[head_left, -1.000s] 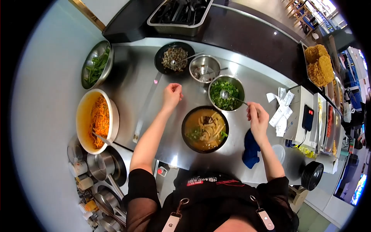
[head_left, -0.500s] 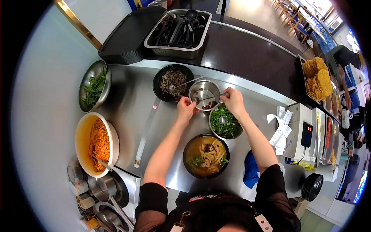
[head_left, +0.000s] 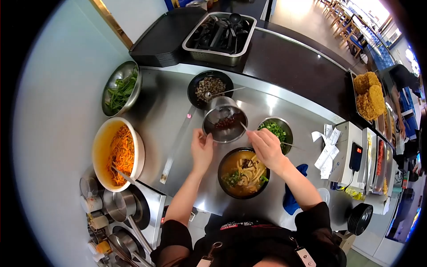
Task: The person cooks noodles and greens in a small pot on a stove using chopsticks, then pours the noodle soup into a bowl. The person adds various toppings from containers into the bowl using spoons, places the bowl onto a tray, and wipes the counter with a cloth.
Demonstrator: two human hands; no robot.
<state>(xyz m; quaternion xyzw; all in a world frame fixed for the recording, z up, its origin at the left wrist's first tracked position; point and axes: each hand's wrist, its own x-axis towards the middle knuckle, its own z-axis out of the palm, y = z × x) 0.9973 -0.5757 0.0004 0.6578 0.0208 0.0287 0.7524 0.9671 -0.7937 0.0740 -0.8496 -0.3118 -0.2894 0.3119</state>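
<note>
My left hand (head_left: 202,149) pinches the near-left rim of a small metal bowl (head_left: 236,134), lifted and tipped toward me. Dark red pieces, perhaps dried fruit, lie inside it. Between the fingers of my right hand (head_left: 267,147) is the handle of a spoon (head_left: 243,126), its end reaching into this bowl; the spoon's head is hard to make out. Just below, a black bowl (head_left: 240,197) of soup with noodle-like strips and greens stands on the counter. A metal bowl (head_left: 289,132) of chopped green onions is behind my right hand. Beyond the lifted bowl, a black bowl (head_left: 191,91) holds brownish bits and a spoon.
To the left stand a white tub (head_left: 141,153) of shredded carrot and a metal bowl (head_left: 136,91) of green leaves. Stacked trays (head_left: 167,31) and a utensil pan (head_left: 213,57) line the back. A blue cloth (head_left: 291,200), receipts (head_left: 327,153) and fried food (head_left: 370,100) are right.
The small metal bowl has come up off the counter toward me and is now tilted over the space behind the soup. Both hands moved nearer with it. The whole view has shifted slightly.
</note>
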